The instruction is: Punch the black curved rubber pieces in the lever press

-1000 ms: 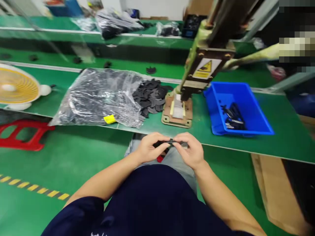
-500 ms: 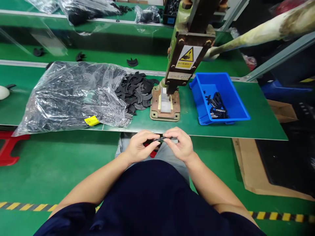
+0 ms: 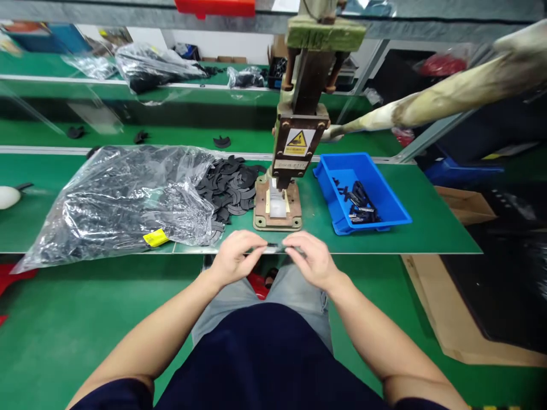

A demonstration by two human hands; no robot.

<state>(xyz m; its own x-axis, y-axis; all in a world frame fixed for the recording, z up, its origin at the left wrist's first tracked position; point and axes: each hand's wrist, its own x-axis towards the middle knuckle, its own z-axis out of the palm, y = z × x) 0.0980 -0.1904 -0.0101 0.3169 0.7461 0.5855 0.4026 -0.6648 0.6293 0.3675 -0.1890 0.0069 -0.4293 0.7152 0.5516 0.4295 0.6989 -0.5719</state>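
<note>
Between my two hands is a small, thin black plastic part (image 3: 274, 248), held level just over the table's front edge. My left hand (image 3: 239, 257) pinches its left end between thumb and fingers. At its right end, my right hand (image 3: 311, 257) grips it the same way; the fingers cover much of the part. Straight ahead stands a hand press (image 3: 294, 142) with a pale block (image 3: 277, 206) on its base plate (image 3: 260, 222). Left of the press lies a pile of curved black plastic parts (image 3: 231, 185), spilling from a clear plastic bag (image 3: 128, 199).
A blue bin (image 3: 331, 205) to the right of the press holds several black pieces (image 3: 361, 202). The press's long lever (image 3: 410, 111) reaches out to the upper right. A white rounded object (image 3: 8, 197) lies at the table's far left. Cardboard (image 3: 444, 319) leans below right.
My view has tilted up, showing more of the press and shelf. Both hands have risen slightly toward the table edge, still holding the black part.
</note>
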